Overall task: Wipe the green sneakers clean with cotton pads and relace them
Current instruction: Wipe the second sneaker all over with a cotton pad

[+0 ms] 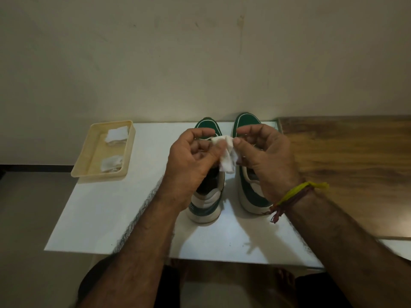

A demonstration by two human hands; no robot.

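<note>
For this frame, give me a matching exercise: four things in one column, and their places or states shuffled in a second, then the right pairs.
Things:
1. crumpled white cotton pad
2. beige plastic tray
3. pair of green and white sneakers
4. yellow thread wristband

Places or states:
A. side by side on the white table, toes toward the wall
B. on the right wrist
C. pinched between left hand and right hand
D. at the table's far left corner, holding two piles of white pads

Pairs: 1-C, 2-D, 3-A, 4-B
</note>
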